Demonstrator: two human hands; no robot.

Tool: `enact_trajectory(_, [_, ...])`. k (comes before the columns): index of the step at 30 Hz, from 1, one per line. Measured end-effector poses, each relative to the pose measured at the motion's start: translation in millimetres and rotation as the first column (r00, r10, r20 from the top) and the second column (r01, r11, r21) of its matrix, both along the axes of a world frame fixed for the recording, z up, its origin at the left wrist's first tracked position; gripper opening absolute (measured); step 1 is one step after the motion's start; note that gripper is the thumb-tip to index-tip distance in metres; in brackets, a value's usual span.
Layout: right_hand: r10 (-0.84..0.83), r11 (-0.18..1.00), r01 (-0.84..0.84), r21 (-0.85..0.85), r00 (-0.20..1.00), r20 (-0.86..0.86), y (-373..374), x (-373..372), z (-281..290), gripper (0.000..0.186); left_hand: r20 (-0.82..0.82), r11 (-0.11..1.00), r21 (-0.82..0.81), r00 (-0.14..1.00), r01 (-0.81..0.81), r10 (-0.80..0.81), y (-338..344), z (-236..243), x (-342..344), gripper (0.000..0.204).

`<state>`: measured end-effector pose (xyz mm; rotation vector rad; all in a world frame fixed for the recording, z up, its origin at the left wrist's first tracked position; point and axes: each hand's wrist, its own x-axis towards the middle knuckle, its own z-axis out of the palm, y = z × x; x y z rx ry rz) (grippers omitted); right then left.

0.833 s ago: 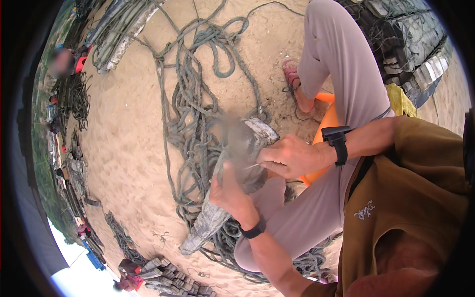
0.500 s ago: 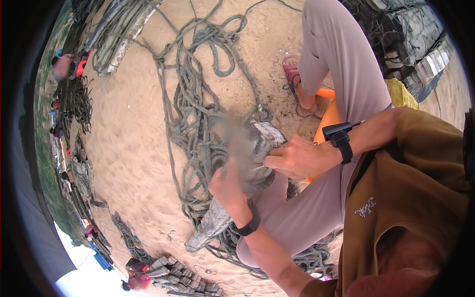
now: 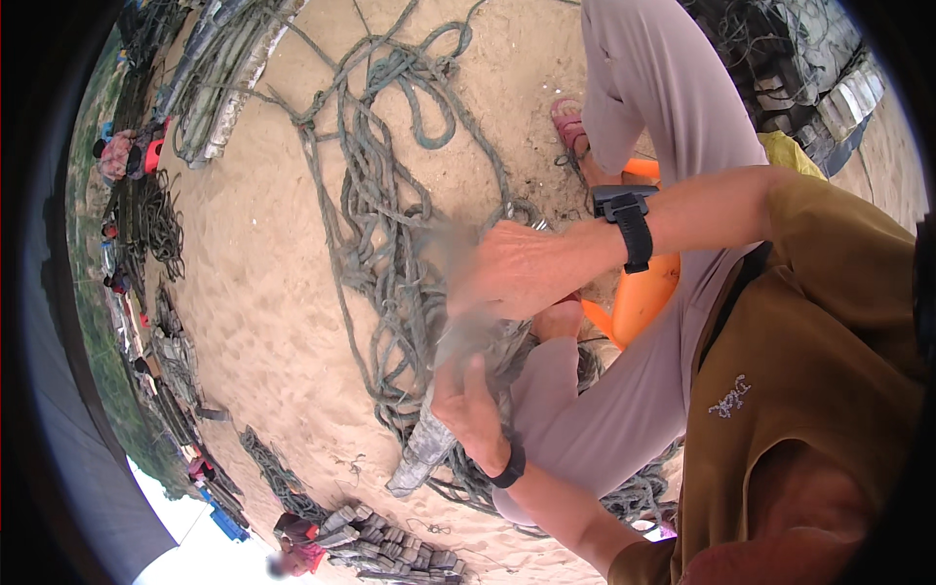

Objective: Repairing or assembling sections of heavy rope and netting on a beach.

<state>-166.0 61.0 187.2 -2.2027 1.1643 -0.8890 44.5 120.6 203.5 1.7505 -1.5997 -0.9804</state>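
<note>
My left hand (image 3: 472, 409) lies over a long grey-white block (image 3: 429, 450), worn and wrapped-looking. Its thumb sticks up and its fingers look curled, but whatever they hold is hidden by a blur. My right hand (image 3: 522, 271) reaches across just beyond it, back upward, above the far part of the same block. A smear covers its fingertips, so their grip does not show. Beside both hands lies a tangled heap of grey-green rope (image 3: 390, 234), reaching up to the block. The block rests close to my bent leg (image 3: 604, 419).
An orange plastic object (image 3: 647, 300) sits between my legs. Netted blocks (image 3: 809, 68) and a yellow sack (image 3: 792, 153) are at upper right. Rope-covered long pieces (image 3: 234, 78) lie upper left on sand. More stacked blocks (image 3: 390, 546) and a person (image 3: 298, 546) are at the bottom.
My right hand has moved left and a little up across the block, nearer the rope heap. My left hand has shifted slightly right and down, and the view has tilted a little.
</note>
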Motion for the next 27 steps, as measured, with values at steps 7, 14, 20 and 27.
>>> enact_trajectory(7, [0.451, 0.889, -0.454, 0.057, 0.846, -0.286, -40, 28, 6, 0.013, 0.036, 0.997, -0.069, 0.999, -0.036, 0.038, -2, -1, -1, 0.033])
enact_trajectory(14, [0.258, 0.929, -0.315, -0.192, 0.927, -0.272, -24, 20, 4, 0.016, -0.046, 0.985, -0.139, 0.994, -0.100, 0.095, -5, 1, 0, 0.033])
enact_trajectory(20, [0.309, 0.918, -0.351, -0.187, 0.925, -0.221, -10, 14, 13, 0.016, -0.035, 0.986, -0.083, 0.989, -0.147, 0.144, -4, 7, 1, 0.036])
enact_trajectory(27, [0.245, 0.944, -0.288, -0.159, 0.938, -0.245, -12, 16, 21, 0.011, -0.134, 0.979, -0.044, 0.972, -0.199, 0.192, -3, 11, -8, 0.031])
